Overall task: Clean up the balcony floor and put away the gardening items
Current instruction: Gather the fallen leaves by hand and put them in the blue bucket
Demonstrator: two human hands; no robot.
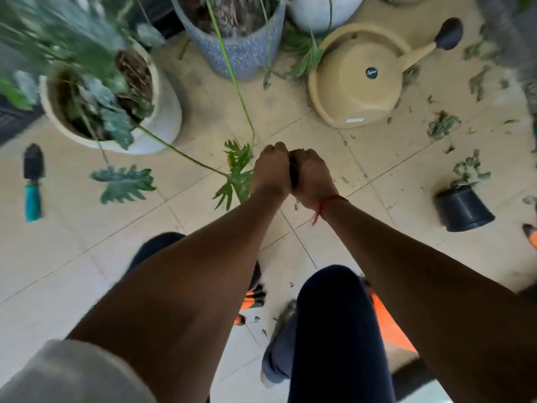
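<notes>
- While both arms stretch forward over the tiled floor [87, 242], the left hand [271, 170] and the right hand [312, 175] meet side by side and touch. The fingers of both curl around a slim dark object [293, 173] clamped between them; what it is cannot be told.
- A red thread [321, 207] circles the right wrist.
- Just beside the left hand hangs a lobed green leaf [236, 175] on a long stem that comes from the white pot [162, 117].
- A trowel [32, 181] with a teal handle lies on the floor at the far left, well apart from the hands.
- A beige watering can [357, 80] lies tipped over ahead of the hands, its dark-tipped spout pointing up and right.
- A small black pot [462, 209] lies on its side at the right, with a limp plant spilling from its mouth.
- Leaf scraps [441, 125] are scattered over the tiles between the watering can and the black pot.
- A blue speckled pot [241, 48] stands at the top, between the white pot and the watering can.
- Orange-and-black gloves [254, 298] lie on the floor by the person's legs, partly hidden by the left forearm.
</notes>
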